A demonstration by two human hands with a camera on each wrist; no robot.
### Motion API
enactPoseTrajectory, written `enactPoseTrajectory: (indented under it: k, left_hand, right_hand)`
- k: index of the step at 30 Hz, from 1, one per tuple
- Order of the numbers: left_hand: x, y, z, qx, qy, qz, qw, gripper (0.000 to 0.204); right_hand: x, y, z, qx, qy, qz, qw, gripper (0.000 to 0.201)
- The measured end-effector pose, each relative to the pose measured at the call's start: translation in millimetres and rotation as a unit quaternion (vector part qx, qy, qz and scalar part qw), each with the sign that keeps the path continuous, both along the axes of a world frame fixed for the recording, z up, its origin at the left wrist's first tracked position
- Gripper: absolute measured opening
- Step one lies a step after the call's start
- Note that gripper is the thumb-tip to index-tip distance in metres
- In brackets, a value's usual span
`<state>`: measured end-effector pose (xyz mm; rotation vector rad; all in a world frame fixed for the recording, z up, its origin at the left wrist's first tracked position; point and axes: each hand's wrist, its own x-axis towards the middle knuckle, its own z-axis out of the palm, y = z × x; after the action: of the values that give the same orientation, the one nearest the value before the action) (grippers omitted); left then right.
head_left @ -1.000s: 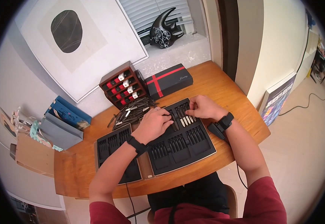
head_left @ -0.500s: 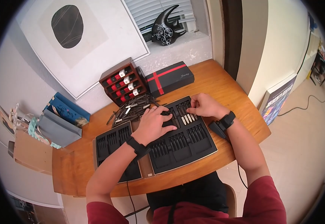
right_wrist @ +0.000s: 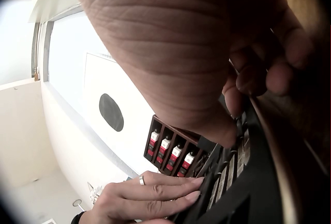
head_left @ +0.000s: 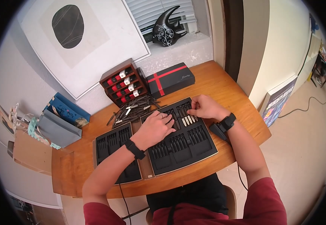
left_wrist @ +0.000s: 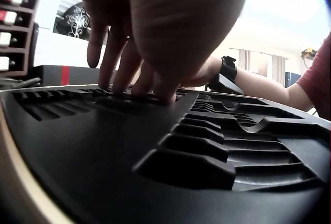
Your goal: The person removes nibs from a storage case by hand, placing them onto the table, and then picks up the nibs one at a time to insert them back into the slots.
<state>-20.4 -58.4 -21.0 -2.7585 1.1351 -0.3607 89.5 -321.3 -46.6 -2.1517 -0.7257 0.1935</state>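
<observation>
A black slotted tray (head_left: 202,154) forms the right half of an open two-part case. Slim dark pieces fill some slots; several pale-ended pieces (head_left: 188,120) lie side by side in its upper right section. My right hand (head_left: 208,107) is at these pieces, thumb and forefinger together, pinching the upper end of one; the fingers hide most of it. To its left, my left hand (head_left: 154,130) reaches over the tray with fingers extended, fingertips on the slotted surface in the left wrist view. The thumb is near the fingers. The left half-tray (head_left: 133,173) holds further rows of slots.
Behind the case lies a pile of slim dark pieces (head_left: 133,108). A wooden rack (head_left: 120,84) of red, white and black bottles and a black box with red ribbon (head_left: 172,79) stand at the back. Gift bags (head_left: 61,125) stand left; a black fish ornament (head_left: 165,33) sits on the sill.
My left hand's thumb, spread wide half a second ago, has drawn in toward the fingers. My right hand stays at the pale-ended pieces.
</observation>
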Motion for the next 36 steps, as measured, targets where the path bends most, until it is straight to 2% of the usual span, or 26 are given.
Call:
enactPoseTrajectory:
  k: [8,11,16,19,25,33,36]
  left_hand:
    - [-25.6,-3.0,15.5,0.067,0.005,0.016,0.998,0.049]
    - [-27.4,-3.3,17.3,0.041,0.017,0.019,0.999,0.053]
    - [-17.7,11.4,16.8,-0.009,0.125,-0.009,0.992,0.054]
    - [-14.3,17.9,16.8,-0.018,0.147,-0.025,0.989,0.053]
    - [-20.8,16.0,14.9,0.015,0.106,-0.033,0.994,0.054]
    - [-26.2,17.4,13.8,-0.001,0.122,-0.019,0.992,0.058]
    - [-31.7,5.3,15.3,0.01,0.115,0.015,0.993,0.06]
  right_hand:
    - [1.2,0.8,-3.4,0.002,-0.003,0.001,1.0,0.03]
    - [1.7,1.0,-4.4,0.002,-0.016,0.002,1.0,0.031]
    - [0.9,0.2,-3.2,-0.001,-0.009,-0.001,1.0,0.031]
    - [1.9,0.0,-4.0,0.002,-0.015,0.003,1.0,0.031]
    - [0.4,0.8,-2.2,0.016,0.012,0.001,1.0,0.03]
    - [0.0,-0.6,-2.4,0.01,-0.014,0.004,1.0,0.03]
    - [-4.4,0.0,4.8,0.004,-0.007,-0.005,1.0,0.03]
